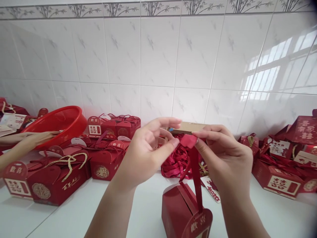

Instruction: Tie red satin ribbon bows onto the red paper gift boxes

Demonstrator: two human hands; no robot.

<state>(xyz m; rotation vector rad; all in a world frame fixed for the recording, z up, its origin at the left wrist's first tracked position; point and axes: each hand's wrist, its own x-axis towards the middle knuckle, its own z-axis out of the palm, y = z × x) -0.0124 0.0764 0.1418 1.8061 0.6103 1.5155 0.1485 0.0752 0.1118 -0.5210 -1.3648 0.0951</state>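
A small red gift box [179,211] stands on the white counter just in front of me, with a round tag hanging at its front. A red ribbon [195,172] rises from the box to my hands. My left hand [146,148] and my right hand [223,155] are raised above the box. Both pinch the folded top of the ribbon [188,140] between thumb and fingers.
Many red gift boxes [59,180] are piled at the left and more [279,178] at the right. A heap of loose red ribbons [174,163] lies behind my hands. Another person's hand [37,137] holds a red plastic basket [61,124] at far left. A tiled wall stands behind.
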